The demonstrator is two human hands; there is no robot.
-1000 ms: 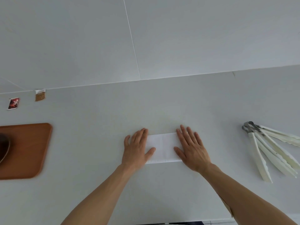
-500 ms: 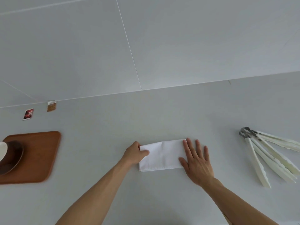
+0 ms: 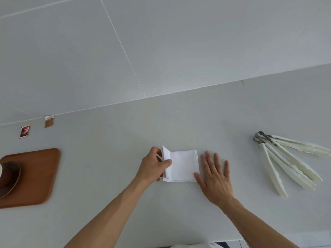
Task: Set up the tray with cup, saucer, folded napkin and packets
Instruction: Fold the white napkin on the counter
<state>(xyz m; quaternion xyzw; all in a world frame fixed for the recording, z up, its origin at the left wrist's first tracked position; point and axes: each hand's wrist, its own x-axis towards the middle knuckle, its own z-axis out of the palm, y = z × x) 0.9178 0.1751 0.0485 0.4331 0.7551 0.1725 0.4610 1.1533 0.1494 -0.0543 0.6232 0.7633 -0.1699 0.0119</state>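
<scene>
A white napkin (image 3: 184, 165) lies on the pale counter in front of me. My left hand (image 3: 152, 166) pinches its left edge and holds that edge lifted and curled over toward the right. My right hand (image 3: 215, 178) rests flat with fingers spread, touching the napkin's right edge. At the far left a brown wooden tray (image 3: 38, 174) carries a dark brown saucer (image 3: 10, 178), with a pale cup (image 3: 0, 171) cut off by the frame edge. Two small packets, one red (image 3: 24, 131) and one brown (image 3: 49, 121), lie by the wall.
Several cream plastic tongs (image 3: 288, 161) with metal ends are fanned out on the counter at the right. A white wall rises behind the counter. The counter's near edge runs along the bottom of the view.
My left hand went from pressing flat on the napkin to pinching its left end and lifting it over rightward. The right hand slid to the right edge. The view shifted, showing more of the tray.
</scene>
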